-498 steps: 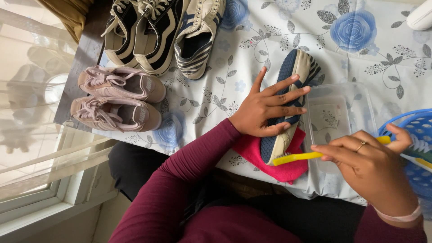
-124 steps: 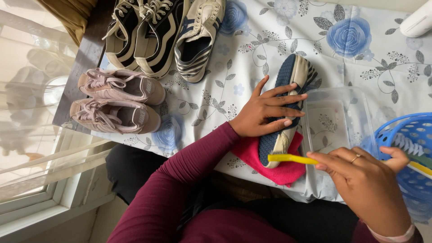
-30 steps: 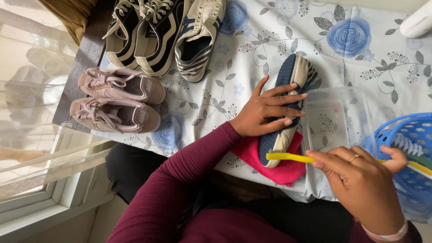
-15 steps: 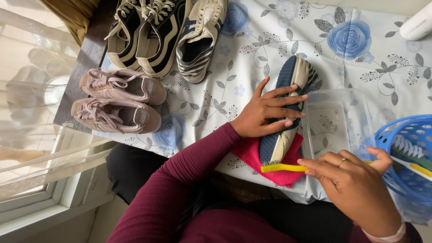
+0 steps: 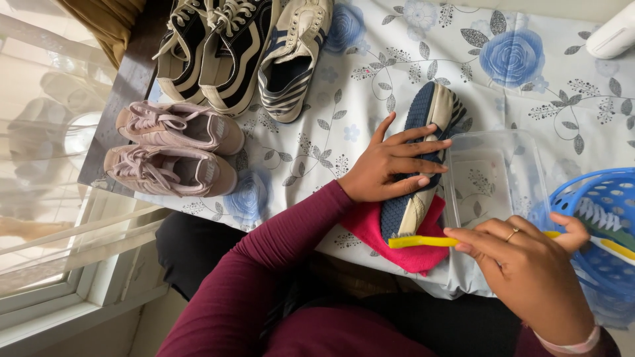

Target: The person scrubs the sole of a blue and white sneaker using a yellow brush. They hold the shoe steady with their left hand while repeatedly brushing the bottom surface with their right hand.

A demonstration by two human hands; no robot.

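Glossy yellow plastic brush [image 5: 423,242]

Your one head camera looks steeply down, close over the table [image 5: 370,99], its window-side edge at nine o'clock.
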